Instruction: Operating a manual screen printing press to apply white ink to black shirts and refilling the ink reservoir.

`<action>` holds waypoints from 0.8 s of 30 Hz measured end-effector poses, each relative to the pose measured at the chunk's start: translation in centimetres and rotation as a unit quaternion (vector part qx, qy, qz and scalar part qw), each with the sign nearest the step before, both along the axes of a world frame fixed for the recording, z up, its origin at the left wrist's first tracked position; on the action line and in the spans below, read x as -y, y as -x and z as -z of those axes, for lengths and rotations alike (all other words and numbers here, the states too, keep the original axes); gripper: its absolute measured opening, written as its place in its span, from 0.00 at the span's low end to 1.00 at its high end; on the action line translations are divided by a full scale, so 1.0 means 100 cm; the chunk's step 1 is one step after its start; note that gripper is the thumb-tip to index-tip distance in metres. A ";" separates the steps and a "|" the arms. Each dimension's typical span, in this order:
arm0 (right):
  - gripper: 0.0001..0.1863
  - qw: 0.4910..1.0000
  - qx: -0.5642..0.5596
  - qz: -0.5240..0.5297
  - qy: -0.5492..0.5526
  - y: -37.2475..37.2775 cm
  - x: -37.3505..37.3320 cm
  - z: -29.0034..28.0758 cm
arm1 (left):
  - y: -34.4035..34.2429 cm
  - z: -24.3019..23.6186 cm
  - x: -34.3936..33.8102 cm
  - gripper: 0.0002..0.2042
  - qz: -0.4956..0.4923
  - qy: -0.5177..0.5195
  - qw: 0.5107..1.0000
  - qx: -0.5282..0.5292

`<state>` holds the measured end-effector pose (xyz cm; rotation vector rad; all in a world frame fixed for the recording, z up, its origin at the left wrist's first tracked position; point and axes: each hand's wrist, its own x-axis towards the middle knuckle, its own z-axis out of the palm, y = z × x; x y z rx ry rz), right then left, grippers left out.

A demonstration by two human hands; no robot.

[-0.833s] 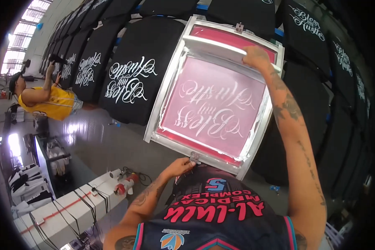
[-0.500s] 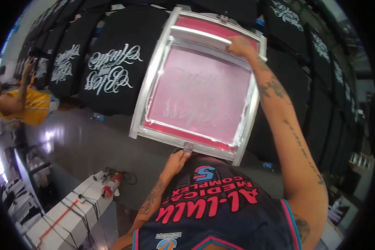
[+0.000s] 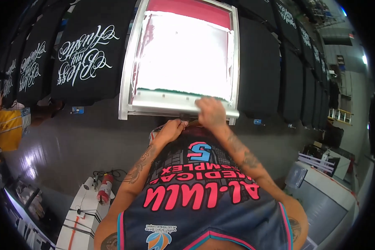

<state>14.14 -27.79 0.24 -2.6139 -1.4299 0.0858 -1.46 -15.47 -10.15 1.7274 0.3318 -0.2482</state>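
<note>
In front of me lies a screen printing frame (image 3: 126, 79) with pale metal sides. White ink (image 3: 179, 54) covers most of its mesh, and a pink-red band (image 3: 191, 10) borders the far end. My right hand (image 3: 212, 111) is closed over a squeegee (image 3: 148, 98), a long pale bar with a dark green blade edge, lying across the near end of the frame. My left hand (image 3: 170, 131) pinches the middle of the frame's near edge, close to my shirt; its fingertips are partly hidden. Whatever lies beneath the screen is hidden.
Black shirts with white lettering (image 3: 87, 16) lie in a row to the left; a plain black shirt (image 3: 260, 79) is right beside the frame. A person in yellow (image 3: 9, 129) stands at far left. Behind me are a red fire extinguisher (image 3: 106, 189) and a grey-white cabinet (image 3: 321, 200).
My right hand has drawn the squeegee from the far end of the screen to the near end. The mesh has turned from pink to white. My left hand stays at the near edge.
</note>
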 end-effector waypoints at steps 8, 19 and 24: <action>0.18 0.968 -0.160 0.184 0.052 -0.061 -0.011 -0.031 | -0.029 -0.104 -0.088 0.17 0.152 -0.109 0.970 -0.158; 0.23 0.618 -0.587 0.392 -0.345 -0.214 0.122 0.070 | -0.005 0.005 -0.184 0.34 -0.282 -0.145 0.945 -0.087; 0.30 0.575 -0.606 0.348 -0.426 -0.202 0.131 0.063 | -0.015 -0.034 -0.153 0.35 -0.340 -0.209 0.915 -0.066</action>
